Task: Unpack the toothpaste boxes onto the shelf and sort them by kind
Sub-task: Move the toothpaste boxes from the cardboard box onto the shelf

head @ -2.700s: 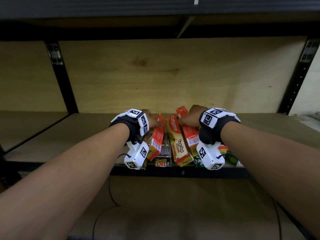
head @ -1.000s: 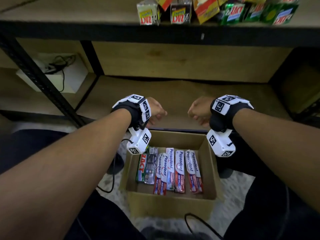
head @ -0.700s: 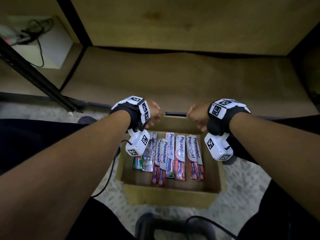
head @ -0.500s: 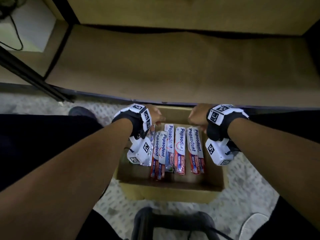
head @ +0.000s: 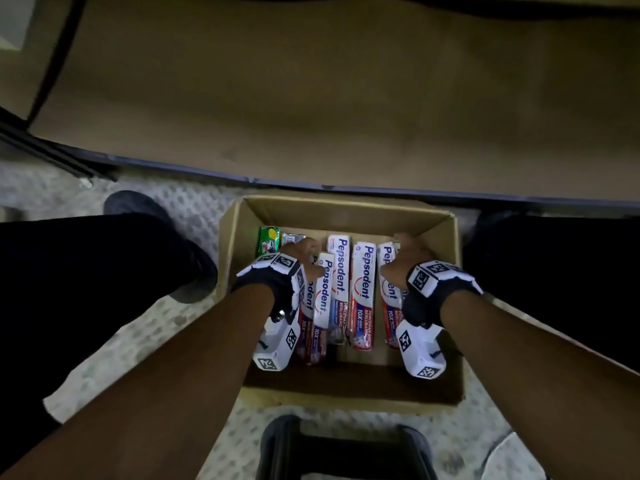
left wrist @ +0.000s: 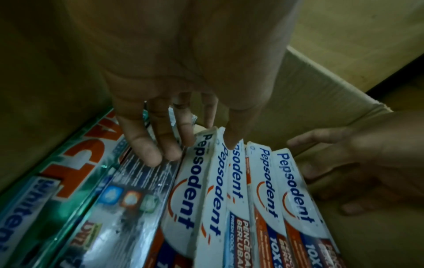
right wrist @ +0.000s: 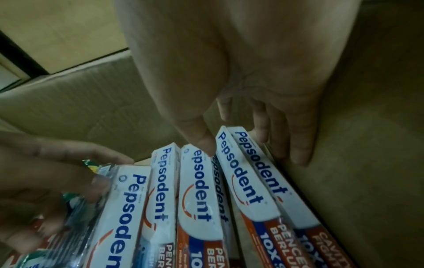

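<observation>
Open cardboard carton [head: 339, 216] on the floor, in front of a low shelf [head: 311, 98]. Inside it, white Pepsodent boxes [head: 362, 292] are packed side by side, next to a green box [head: 269, 239] and a silver box [head: 292, 238]. The left hand [head: 298, 254] and right hand [head: 405, 261] reach in. The fingers [left wrist: 146, 154] are nearly straight, and each hand straddles a pair of boxes between thumb and fingers. The boxes are probably light, stiff, glossy card, best pinched across the long sides.

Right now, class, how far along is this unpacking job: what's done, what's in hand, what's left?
Done: the brown cardboard carton stands open, part of its floor bare. In hand: the left hand and right hand reach in, each straddling far ends of white Pepsodent boxes; none looks lifted. Left: those, a green box and a silvery box lie inside the carton.
</observation>
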`<state>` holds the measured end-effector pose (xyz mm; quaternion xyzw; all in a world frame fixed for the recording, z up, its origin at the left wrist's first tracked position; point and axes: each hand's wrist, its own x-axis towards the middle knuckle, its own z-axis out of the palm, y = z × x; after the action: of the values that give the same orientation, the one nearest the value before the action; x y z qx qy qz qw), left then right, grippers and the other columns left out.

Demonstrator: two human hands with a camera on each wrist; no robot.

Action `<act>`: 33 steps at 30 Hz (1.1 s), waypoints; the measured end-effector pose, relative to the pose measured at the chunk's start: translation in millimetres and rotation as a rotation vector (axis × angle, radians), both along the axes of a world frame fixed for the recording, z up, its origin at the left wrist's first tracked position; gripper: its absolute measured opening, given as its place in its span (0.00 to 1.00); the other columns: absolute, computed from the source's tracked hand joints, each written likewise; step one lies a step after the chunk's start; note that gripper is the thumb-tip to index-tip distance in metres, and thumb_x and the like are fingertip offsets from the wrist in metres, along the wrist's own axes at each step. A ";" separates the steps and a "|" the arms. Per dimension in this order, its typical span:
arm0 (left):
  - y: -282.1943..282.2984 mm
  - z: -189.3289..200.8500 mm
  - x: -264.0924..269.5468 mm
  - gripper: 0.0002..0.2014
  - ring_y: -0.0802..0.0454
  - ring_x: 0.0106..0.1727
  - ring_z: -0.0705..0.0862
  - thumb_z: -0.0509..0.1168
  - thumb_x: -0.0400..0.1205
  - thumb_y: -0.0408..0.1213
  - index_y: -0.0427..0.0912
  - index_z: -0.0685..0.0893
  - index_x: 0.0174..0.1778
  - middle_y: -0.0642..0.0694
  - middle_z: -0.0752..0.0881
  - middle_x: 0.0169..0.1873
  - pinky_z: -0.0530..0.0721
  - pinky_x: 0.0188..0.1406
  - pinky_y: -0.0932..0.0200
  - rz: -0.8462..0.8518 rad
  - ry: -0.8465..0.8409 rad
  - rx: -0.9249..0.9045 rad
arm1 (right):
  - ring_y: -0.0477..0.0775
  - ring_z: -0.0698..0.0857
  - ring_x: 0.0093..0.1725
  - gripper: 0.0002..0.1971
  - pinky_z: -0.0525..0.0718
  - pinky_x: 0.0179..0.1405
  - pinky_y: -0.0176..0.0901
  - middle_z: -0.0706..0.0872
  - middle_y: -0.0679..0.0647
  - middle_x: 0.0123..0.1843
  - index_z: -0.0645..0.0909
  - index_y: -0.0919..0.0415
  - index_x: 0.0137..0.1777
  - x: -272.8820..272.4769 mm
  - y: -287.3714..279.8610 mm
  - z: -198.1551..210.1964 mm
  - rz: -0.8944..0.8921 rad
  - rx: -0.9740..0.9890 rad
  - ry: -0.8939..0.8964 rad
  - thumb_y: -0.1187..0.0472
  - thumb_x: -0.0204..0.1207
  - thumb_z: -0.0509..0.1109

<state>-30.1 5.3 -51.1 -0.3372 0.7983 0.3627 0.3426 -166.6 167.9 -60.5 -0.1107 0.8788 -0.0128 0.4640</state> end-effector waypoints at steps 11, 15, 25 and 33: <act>6.6 -18.9 7.4 0.28 0.39 0.54 0.80 0.72 0.78 0.42 0.48 0.69 0.72 0.39 0.73 0.64 0.77 0.49 0.53 0.024 0.002 0.023 | 0.70 0.85 0.48 0.46 0.88 0.50 0.65 0.78 0.67 0.60 0.40 0.32 0.76 21.3 16.9 -27.5 0.001 -0.052 -0.003 0.57 0.69 0.68; 11.8 -18.4 10.8 0.25 0.43 0.43 0.80 0.74 0.75 0.43 0.49 0.70 0.64 0.41 0.73 0.55 0.81 0.44 0.53 0.085 0.072 0.024 | 0.70 0.84 0.50 0.43 0.86 0.52 0.65 0.76 0.62 0.57 0.44 0.31 0.74 28.0 21.6 -29.6 -0.057 -0.075 0.013 0.58 0.69 0.68; 23.9 -6.1 10.4 0.27 0.42 0.42 0.83 0.76 0.74 0.40 0.46 0.68 0.63 0.41 0.80 0.53 0.79 0.36 0.53 0.002 0.197 0.034 | 0.61 0.88 0.36 0.37 0.91 0.37 0.56 0.86 0.56 0.40 0.53 0.41 0.63 35.5 27.8 -27.0 -0.061 -0.147 0.009 0.68 0.67 0.74; 51.7 -13.1 15.9 0.39 0.37 0.59 0.83 0.75 0.76 0.30 0.33 0.60 0.77 0.39 0.77 0.58 0.80 0.52 0.60 0.129 0.285 0.085 | 0.64 0.88 0.41 0.35 0.91 0.43 0.58 0.86 0.59 0.48 0.54 0.34 0.63 26.7 28.2 -17.4 -0.067 -0.267 0.023 0.66 0.69 0.71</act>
<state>-14.2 57.0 -64.2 -0.3181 0.7994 0.4617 0.2159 -139.9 196.1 -77.9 -0.1420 0.8777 -0.1438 0.4344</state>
